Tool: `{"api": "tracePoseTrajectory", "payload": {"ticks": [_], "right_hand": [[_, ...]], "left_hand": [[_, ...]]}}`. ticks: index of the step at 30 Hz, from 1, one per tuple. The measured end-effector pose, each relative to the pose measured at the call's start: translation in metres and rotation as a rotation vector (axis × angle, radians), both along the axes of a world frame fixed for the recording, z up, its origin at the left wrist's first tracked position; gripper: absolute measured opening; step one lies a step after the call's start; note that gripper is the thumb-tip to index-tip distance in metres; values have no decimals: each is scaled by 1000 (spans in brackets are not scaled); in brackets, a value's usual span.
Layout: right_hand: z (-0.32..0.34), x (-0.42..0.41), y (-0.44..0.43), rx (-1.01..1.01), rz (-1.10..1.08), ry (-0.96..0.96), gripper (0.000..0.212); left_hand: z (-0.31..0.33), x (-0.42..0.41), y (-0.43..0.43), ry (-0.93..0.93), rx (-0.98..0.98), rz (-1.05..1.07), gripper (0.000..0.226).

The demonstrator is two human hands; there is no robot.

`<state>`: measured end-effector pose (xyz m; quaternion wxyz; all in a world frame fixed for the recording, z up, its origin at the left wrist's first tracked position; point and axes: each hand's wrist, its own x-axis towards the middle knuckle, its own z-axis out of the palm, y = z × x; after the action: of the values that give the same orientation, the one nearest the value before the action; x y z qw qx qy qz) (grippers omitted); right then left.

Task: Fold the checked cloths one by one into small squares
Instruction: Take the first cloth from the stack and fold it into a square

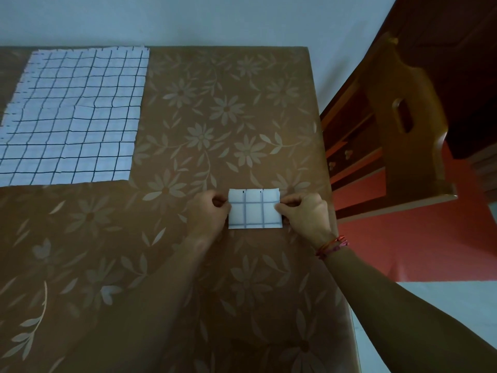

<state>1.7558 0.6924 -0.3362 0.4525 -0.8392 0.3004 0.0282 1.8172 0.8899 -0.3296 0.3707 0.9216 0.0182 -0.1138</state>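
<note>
A small folded white cloth with a blue check [254, 210] lies on the table near its right side. My left hand [208, 214] pinches its left edge with curled fingers. My right hand [306, 214] pinches its right edge the same way; a red thread band sits on that wrist. Far to the left at the back, a stack of unfolded white cloths with dark check lines [72, 117] lies spread flat, its left part cut off by the frame.
The table wears a brown cover with pale flowers [215, 117]; its right edge runs close to my right hand. A wooden chair [408, 125] stands beyond that edge over a red floor. A pale wall closes the back.
</note>
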Motion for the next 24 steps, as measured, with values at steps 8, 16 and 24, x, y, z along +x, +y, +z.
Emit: {"api": "tracePoseTrajectory", "payload": {"ticks": [8, 16, 24], "right_hand": [[9, -3, 4, -63, 60, -7, 15], [14, -7, 27, -447, 387, -207, 38], [-18, -9, 64, -549, 679, -200, 56]], "left_hand": [[4, -4, 6, -39, 7, -26, 16], [-13, -18, 26, -372, 196, -538, 36], [-36, -22, 31, -365, 380, -752, 52]]}}
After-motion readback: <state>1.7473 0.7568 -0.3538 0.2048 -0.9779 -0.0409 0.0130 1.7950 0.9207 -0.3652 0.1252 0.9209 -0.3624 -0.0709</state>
